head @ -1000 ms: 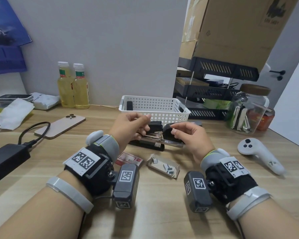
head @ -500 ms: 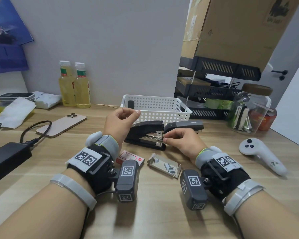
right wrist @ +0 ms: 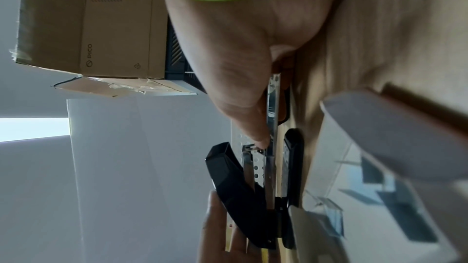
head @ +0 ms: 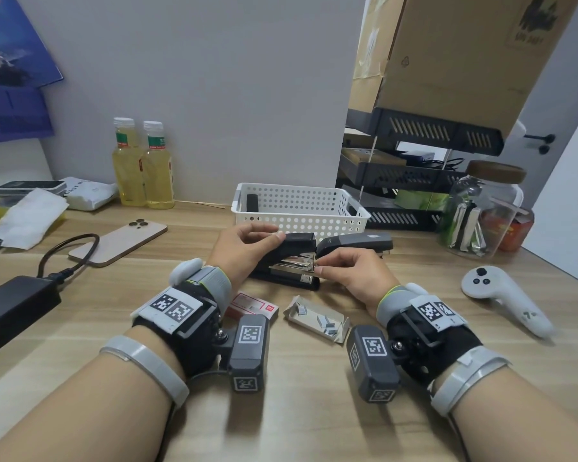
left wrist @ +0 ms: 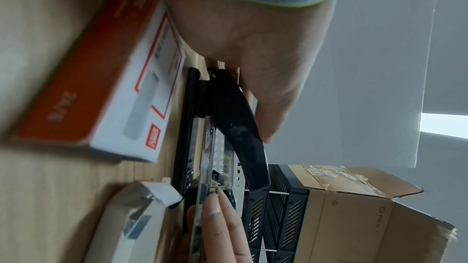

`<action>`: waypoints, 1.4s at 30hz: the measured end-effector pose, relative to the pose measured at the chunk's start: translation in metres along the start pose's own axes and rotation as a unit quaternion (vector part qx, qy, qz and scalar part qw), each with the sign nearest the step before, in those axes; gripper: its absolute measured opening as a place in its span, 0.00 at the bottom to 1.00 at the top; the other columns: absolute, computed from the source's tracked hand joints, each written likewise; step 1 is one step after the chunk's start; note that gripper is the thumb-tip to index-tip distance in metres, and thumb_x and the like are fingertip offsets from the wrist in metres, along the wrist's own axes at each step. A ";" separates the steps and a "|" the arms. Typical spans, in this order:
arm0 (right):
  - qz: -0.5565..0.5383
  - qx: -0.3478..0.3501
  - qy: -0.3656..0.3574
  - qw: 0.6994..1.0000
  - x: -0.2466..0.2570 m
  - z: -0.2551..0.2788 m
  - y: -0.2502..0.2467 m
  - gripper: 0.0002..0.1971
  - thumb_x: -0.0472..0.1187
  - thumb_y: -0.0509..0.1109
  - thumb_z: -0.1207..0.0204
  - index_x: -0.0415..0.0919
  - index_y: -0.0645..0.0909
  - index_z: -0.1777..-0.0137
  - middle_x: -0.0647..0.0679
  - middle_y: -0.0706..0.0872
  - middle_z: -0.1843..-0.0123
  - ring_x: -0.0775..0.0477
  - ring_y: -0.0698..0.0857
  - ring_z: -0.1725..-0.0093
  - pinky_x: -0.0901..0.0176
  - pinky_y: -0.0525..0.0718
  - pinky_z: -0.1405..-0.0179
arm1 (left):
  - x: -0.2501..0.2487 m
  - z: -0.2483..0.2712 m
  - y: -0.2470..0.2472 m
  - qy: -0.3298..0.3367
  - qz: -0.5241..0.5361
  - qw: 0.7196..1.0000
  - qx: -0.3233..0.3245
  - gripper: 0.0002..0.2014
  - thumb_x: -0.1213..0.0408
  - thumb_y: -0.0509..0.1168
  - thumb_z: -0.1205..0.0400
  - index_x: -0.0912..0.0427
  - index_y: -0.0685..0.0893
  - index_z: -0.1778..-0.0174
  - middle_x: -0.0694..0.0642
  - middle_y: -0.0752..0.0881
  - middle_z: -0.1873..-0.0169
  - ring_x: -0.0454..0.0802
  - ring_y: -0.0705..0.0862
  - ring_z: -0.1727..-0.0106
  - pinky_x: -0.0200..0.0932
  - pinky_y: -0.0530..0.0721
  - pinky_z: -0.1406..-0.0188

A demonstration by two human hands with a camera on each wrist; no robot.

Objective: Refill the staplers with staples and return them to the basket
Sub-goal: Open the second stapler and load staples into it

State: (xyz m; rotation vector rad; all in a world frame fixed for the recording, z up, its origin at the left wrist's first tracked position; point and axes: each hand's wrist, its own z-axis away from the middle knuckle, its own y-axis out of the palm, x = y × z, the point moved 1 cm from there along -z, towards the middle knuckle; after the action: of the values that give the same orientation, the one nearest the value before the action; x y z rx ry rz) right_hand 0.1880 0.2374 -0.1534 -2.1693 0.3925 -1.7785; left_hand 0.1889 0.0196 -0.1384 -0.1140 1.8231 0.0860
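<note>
Holding the raised black plastic cover of the black stapler (head: 286, 261), the left hand (head: 244, 246) grips it between thumb and fingers. This stapler sits on the wooden desk (head: 297, 411), just near the white perforated plastic basket (head: 299, 208). The right hand (head: 351, 271) pinches the shiny metal staple rail at its right end. A second grey-topped stapler (head: 354, 243) lies to the right, beside the basket. An open white box of staples (head: 316, 318) and a red-and-white staple box (head: 251, 305) lie near the wrists; the near desk edge has free room.
</note>
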 end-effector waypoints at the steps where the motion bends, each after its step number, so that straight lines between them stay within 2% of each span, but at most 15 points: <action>1: -0.001 0.001 0.001 1.000 0.000 0.000 0.000 0.06 0.43 0.85 0.34 0.48 0.93 0.58 0.47 0.94 0.57 0.54 0.86 0.61 0.54 0.84 0.51 | 0.001 0.000 0.000 -0.002 -0.001 1.000 0.001 0.12 0.60 0.78 0.24 0.58 0.92 0.46 0.55 0.93 0.51 0.42 0.90 0.53 0.25 0.82 0.59; 4: 0.001 0.000 0.005 1.000 0.000 0.000 -0.001 0.06 0.43 0.85 0.33 0.47 0.93 0.58 0.44 0.94 0.56 0.54 0.84 0.63 0.58 0.82 0.54 | 0.002 -0.001 -0.001 -0.007 0.000 1.000 0.004 0.12 0.59 0.79 0.24 0.56 0.92 0.47 0.54 0.94 0.52 0.42 0.90 0.53 0.27 0.81 0.57; 7: 0.008 -0.002 0.008 1.000 0.000 0.001 -0.003 0.06 0.42 0.85 0.33 0.46 0.93 0.57 0.46 0.94 0.58 0.57 0.84 0.66 0.64 0.80 0.59 | 0.002 -0.001 -0.002 -0.012 -0.003 1.000 0.006 0.11 0.59 0.79 0.25 0.55 0.92 0.48 0.53 0.94 0.52 0.42 0.90 0.53 0.29 0.80 0.56; 10: 0.017 -0.003 0.007 1.000 0.002 0.002 -0.004 0.06 0.42 0.85 0.32 0.45 0.93 0.57 0.51 0.93 0.61 0.60 0.83 0.67 0.67 0.77 0.63 | 0.003 -0.001 -0.002 -0.011 -0.005 1.000 0.005 0.11 0.59 0.79 0.24 0.56 0.92 0.48 0.53 0.93 0.53 0.40 0.90 0.55 0.24 0.80 0.62; 14: 0.032 -0.002 0.008 0.999 0.003 0.002 -0.003 0.06 0.43 0.85 0.32 0.47 0.93 0.57 0.54 0.92 0.63 0.63 0.83 0.69 0.67 0.77 0.61 | 0.002 -0.001 -0.002 -0.010 -0.011 1.000 0.010 0.11 0.59 0.79 0.24 0.56 0.92 0.48 0.51 0.93 0.54 0.38 0.89 0.56 0.19 0.78 0.68; 19: 0.018 0.006 0.001 1.000 0.004 0.003 -0.004 0.07 0.44 0.84 0.32 0.49 0.93 0.55 0.52 0.94 0.60 0.60 0.86 0.65 0.63 0.79 0.57 | 0.002 -0.001 -0.003 -0.014 -0.011 1.000 0.012 0.10 0.57 0.79 0.25 0.54 0.93 0.49 0.50 0.93 0.54 0.41 0.90 0.53 0.29 0.79 0.59; 22: 0.024 0.006 -0.008 1.000 0.005 0.003 -0.003 0.06 0.44 0.83 0.31 0.51 0.93 0.55 0.52 0.94 0.60 0.61 0.85 0.66 0.63 0.79 0.56 | 0.003 -0.002 -0.003 -0.013 -0.008 1.000 0.016 0.10 0.58 0.79 0.24 0.55 0.93 0.48 0.51 0.94 0.54 0.41 0.90 0.53 0.31 0.81 0.57; 26: 0.048 -0.006 -0.010 0.999 0.007 0.002 -0.001 0.05 0.44 0.83 0.31 0.48 0.94 0.56 0.52 0.94 0.59 0.58 0.87 0.60 0.64 0.83 0.54 | 0.003 -0.002 -0.003 -0.015 -0.011 1.000 0.020 0.10 0.58 0.78 0.24 0.54 0.92 0.48 0.50 0.93 0.54 0.43 0.90 0.51 0.34 0.82 0.55; 29: 0.045 -0.007 -0.008 0.999 0.007 0.002 0.000 0.05 0.43 0.84 0.31 0.46 0.94 0.56 0.52 0.94 0.59 0.60 0.86 0.63 0.65 0.80 0.57 | 0.004 -0.002 -0.004 -0.015 -0.017 0.999 0.022 0.10 0.57 0.79 0.24 0.53 0.93 0.49 0.51 0.94 0.54 0.44 0.91 0.51 0.36 0.83 0.52; 33: -0.021 -0.034 -0.045 0.998 0.016 0.008 -0.004 0.03 0.38 0.81 0.28 0.42 0.93 0.55 0.49 0.95 0.57 0.54 0.90 0.57 0.57 0.87 0.45 | 0.004 -0.002 -0.005 -0.009 -0.024 0.999 0.026 0.10 0.57 0.79 0.24 0.54 0.93 0.49 0.52 0.94 0.53 0.45 0.91 0.51 0.33 0.82 0.54; 35: -0.033 -0.020 -0.070 0.997 0.025 0.016 -0.010 0.03 0.37 0.80 0.27 0.41 0.92 0.55 0.46 0.95 0.56 0.53 0.90 0.56 0.55 0.88 0.45 | 0.004 -0.003 -0.006 -0.008 -0.044 0.998 0.035 0.11 0.56 0.79 0.25 0.52 0.93 0.49 0.51 0.94 0.53 0.46 0.91 0.49 0.38 0.84 0.47; 37: 0.015 0.057 -0.082 0.995 0.033 0.025 -0.015 0.04 0.40 0.81 0.28 0.43 0.92 0.54 0.48 0.95 0.57 0.55 0.89 0.57 0.56 0.87 0.45 | 0.005 -0.003 -0.008 -0.004 -0.063 0.996 0.058 0.16 0.50 0.81 0.30 0.48 0.93 0.48 0.50 0.94 0.51 0.47 0.91 0.46 0.47 0.86 0.37; 39: 0.092 0.139 -0.072 0.983 0.036 0.033 -0.016 0.04 0.44 0.81 0.29 0.48 0.93 0.55 0.55 0.94 0.59 0.59 0.86 0.60 0.60 0.85 0.52 | 0.007 -0.004 -0.010 -0.005 -0.087 0.994 0.071 0.22 0.44 0.82 0.36 0.43 0.93 0.47 0.49 0.94 0.49 0.48 0.91 0.44 0.52 0.85 0.33; 40: 0.117 0.146 -0.069 0.980 0.036 0.035 -0.017 0.04 0.47 0.81 0.29 0.51 0.94 0.55 0.58 0.93 0.62 0.59 0.83 0.63 0.62 0.82 0.57 | 0.008 -0.005 -0.010 -0.005 -0.095 0.993 0.073 0.21 0.45 0.82 0.35 0.43 0.92 0.46 0.48 0.93 0.49 0.47 0.91 0.44 0.52 0.85 0.32; 42: 0.126 0.079 -0.068 0.987 0.034 0.032 -0.021 0.07 0.53 0.80 0.30 0.53 0.93 0.57 0.57 0.90 0.66 0.58 0.79 0.67 0.62 0.77 0.62 | 0.009 -0.005 -0.012 -0.009 -0.105 0.992 0.071 0.17 0.51 0.81 0.29 0.45 0.91 0.45 0.49 0.93 0.49 0.47 0.90 0.45 0.50 0.85 0.33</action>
State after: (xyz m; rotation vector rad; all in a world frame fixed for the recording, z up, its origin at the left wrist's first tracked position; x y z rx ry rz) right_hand 0.2262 0.2455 -0.1202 -2.0170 0.4542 -1.4652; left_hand 0.1836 0.0072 -0.1455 -0.2030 1.7820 -0.1904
